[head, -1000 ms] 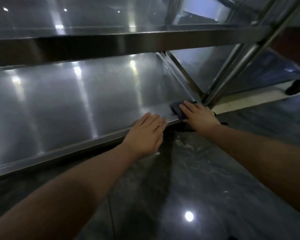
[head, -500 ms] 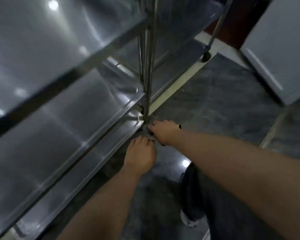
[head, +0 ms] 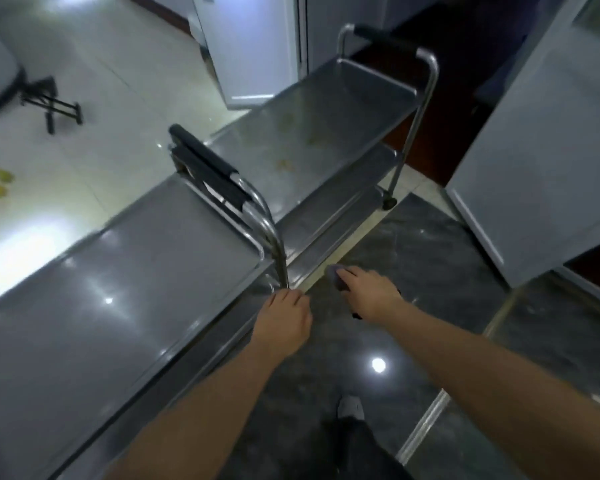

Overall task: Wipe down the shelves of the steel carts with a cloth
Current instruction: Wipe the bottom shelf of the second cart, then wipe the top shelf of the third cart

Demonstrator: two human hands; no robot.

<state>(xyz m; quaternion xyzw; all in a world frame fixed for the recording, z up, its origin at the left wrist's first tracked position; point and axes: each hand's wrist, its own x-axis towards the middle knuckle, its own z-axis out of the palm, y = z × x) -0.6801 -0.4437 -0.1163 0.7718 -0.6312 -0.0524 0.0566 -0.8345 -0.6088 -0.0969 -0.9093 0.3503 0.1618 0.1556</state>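
Two steel carts stand end to end on the floor (head: pixel 430 258), which is dark and glossy near the person and pale tile further left. The near cart (head: pixel 101 306) shows a wide, clean top shelf with light spots on it. The far cart (head: pixel 326 112) has some yellowish stains on its top shelf, and two lower shelves are visible under it. Each cart has a black padded handle (head: pixel 205 164) on a steel tube frame. The left hand (head: pixel 284 323) is beside the corner post of the near cart, fingers loosely bent; whether it holds the post, I cannot tell. The right hand (head: pixel 368 292) grips a dark cloth (head: pixel 336 277) just beside the edge of the lowest shelf of the far cart. One grey shoe (head: pixel 350 408) shows below.
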